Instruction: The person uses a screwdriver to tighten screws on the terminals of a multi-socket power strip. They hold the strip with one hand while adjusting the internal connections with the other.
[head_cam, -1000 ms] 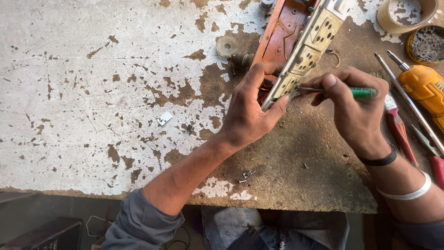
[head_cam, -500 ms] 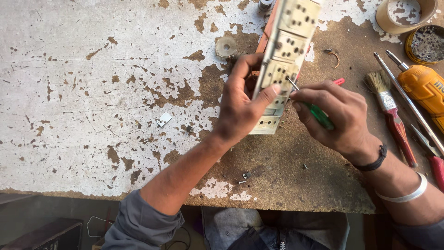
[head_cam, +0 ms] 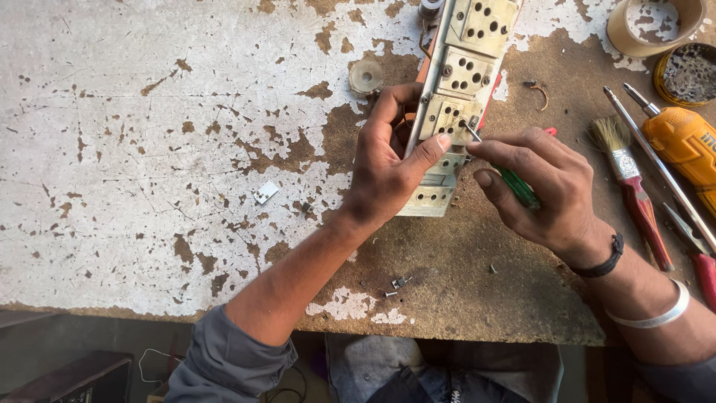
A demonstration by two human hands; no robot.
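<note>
A long cream socket strip [head_cam: 464,71] with several socket modules stands on its edge on the worn table [head_cam: 149,149]. My left hand [head_cam: 388,160] grips its near end, thumb pressed on a socket face. My right hand [head_cam: 541,186] holds a green-handled screwdriver [head_cam: 514,183], its metal tip set against a screw on the strip just beyond my left thumb. An orange-red backing shows behind the strip.
A paintbrush with a red handle [head_cam: 634,190], a yellow power tool [head_cam: 682,142], a tape roll [head_cam: 652,26] and a dark tin [head_cam: 686,71] lie at the right. A small metal plate [head_cam: 265,192], loose screws [head_cam: 395,283] and a clear plastic reel [head_cam: 365,75] lie on the table.
The strip has turned from lying tilted with its orange inside showing to standing with the socket faces toward me. My right hand has brought the screwdriver tip onto it.
</note>
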